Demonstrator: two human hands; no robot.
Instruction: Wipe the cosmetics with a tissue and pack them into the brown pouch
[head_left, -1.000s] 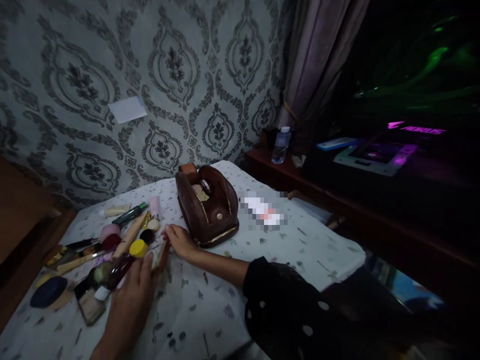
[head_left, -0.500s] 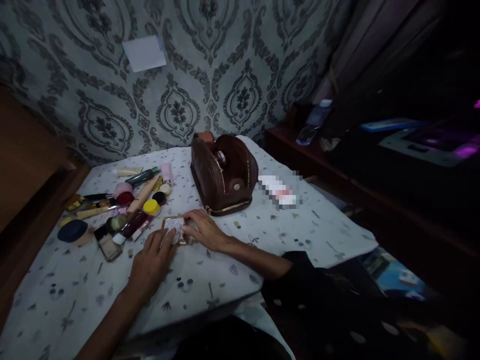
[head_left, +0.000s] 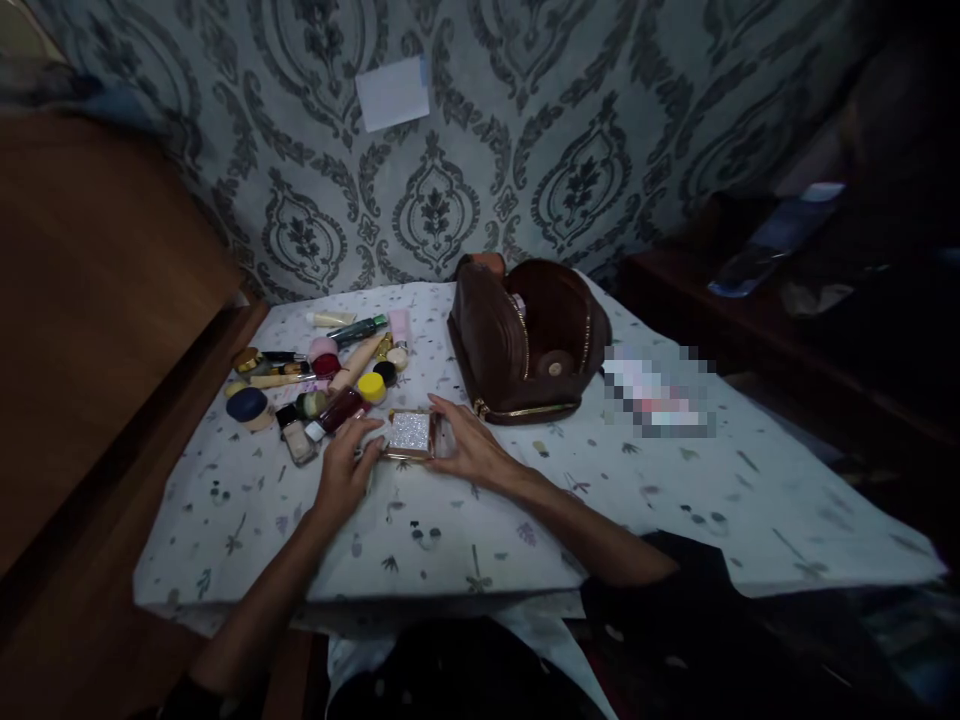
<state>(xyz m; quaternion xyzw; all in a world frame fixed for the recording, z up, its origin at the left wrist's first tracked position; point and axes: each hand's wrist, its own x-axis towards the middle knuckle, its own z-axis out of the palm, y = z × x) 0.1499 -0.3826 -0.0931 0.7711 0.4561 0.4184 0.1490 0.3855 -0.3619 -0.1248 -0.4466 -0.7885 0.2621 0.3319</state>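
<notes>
On the patterned tablecloth lies a flat rectangular case (head_left: 409, 432) with a glittery silver face and gold-coloured edges. My right hand (head_left: 474, 446) grips its right end between thumb and fingers. At its left end, my left hand (head_left: 349, 462) pinches a small, soft-looking white piece (head_left: 381, 436) against the case; what this piece is I cannot make out. Just beyond my left hand lie a dark red bottle (head_left: 339, 412), a yellow-lidded jar (head_left: 371, 387) and a bottle with a black cap (head_left: 297, 440).
A brown zip bag (head_left: 491, 340) stands unzipped behind my right hand. Several cosmetics, including a pink tube (head_left: 400, 325) and a blue-lidded jar (head_left: 250, 406), spread at the left. A blurred-out item (head_left: 660, 392) lies right of the bag. A wooden panel (head_left: 97, 300) borders the left.
The view has swung left, so everything sits further right. My left fingers have moved off the case's face to its left end, and more of the glittery surface shows. My right hand keeps its hold.
</notes>
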